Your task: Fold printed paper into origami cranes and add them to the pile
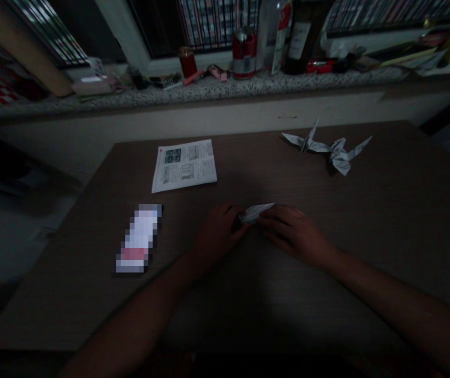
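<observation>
A small folded piece of printed paper (255,212) lies on the brown table (327,220) between my two hands. My left hand (219,231) is curled, its fingertips pinching the paper's left end. My right hand (293,231) lies over the paper's right side, fingers bent and pressing on it. Much of the paper is hidden under my fingers. The room is dim.
Two folded paper cranes (329,147) stand at the table's far right. A printed sheet (184,165) lies far left of centre, a blurred-out flat object (138,239) nearer left. The stone windowsill (209,89) behind holds a red can (244,52), bottles and clutter.
</observation>
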Action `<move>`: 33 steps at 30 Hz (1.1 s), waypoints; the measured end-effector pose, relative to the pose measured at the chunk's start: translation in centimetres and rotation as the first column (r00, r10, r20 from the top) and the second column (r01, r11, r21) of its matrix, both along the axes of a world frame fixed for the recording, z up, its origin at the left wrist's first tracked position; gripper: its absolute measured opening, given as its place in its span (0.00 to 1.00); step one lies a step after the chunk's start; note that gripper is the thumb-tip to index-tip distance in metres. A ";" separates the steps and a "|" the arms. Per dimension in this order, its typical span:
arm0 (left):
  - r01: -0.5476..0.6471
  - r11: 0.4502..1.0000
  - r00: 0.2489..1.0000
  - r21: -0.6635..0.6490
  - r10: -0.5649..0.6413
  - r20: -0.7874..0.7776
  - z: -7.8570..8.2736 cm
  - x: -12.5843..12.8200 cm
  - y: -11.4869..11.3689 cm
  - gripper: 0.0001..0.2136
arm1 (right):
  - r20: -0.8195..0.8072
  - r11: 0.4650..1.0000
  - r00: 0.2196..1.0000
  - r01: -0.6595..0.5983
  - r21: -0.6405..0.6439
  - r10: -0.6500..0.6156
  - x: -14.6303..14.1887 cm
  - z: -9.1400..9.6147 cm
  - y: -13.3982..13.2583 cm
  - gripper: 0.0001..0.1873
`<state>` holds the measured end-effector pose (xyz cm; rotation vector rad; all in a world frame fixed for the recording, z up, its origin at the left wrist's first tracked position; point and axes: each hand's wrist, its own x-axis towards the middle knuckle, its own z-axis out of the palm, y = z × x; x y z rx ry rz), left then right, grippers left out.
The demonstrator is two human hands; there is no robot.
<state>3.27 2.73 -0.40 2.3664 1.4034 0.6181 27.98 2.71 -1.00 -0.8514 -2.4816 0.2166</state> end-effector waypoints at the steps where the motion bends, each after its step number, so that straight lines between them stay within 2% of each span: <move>1: 0.019 1.000 1.000 -0.002 -0.019 0.007 -0.1 0.0 0.0 0.12 | 0.002 1.000 1.000 0.006 0.016 -0.006 0.0 0.0 0.1 0.17; 5: 0.049 0.999 0.999 0.003 -0.049 0.020 -0.2 -0.1 0.1 0.13 | 0.022 0.999 1.000 0.020 0.047 -0.021 0.2 -0.6 0.6 0.19; 14: 0.052 0.996 0.998 0.074 -0.049 -0.043 -0.2 0.2 -0.3 0.13 | 0.001 0.995 1.000 0.008 -0.100 -0.008 0.4 -1.0 1.2 0.20; 17: 0.116 0.990 0.990 0.084 -0.108 -0.092 -0.1 0.1 -0.5 0.13 | 0.026 0.994 1.000 0.013 -0.104 -0.011 0.5 -0.8 1.2 0.21; 22: 0.289 0.956 0.942 0.056 -0.274 -0.195 0.1 -0.4 -1.1 0.17 | 0.083 0.996 0.996 0.050 -0.070 -0.044 1.1 -0.6 1.2 0.20; 25: 0.319 0.947 0.925 0.039 -0.302 -0.233 0.0 -0.5 -1.4 0.19 | 0.130 0.997 0.990 0.061 -0.045 -0.055 1.3 -0.4 1.2 0.21; 29: 0.315 0.949 0.927 0.016 -0.304 -0.222 0.1 -0.5 -1.4 0.21 | 0.170 0.998 0.983 0.065 0.008 -0.065 0.7 -0.1 0.7 0.26; 33: 0.329 0.944 0.924 -0.003 -0.323 -0.204 0.6 -0.5 -1.3 0.20 | 0.189 0.999 0.982 0.020 -0.026 -0.014 -0.3 -0.4 0.1 0.38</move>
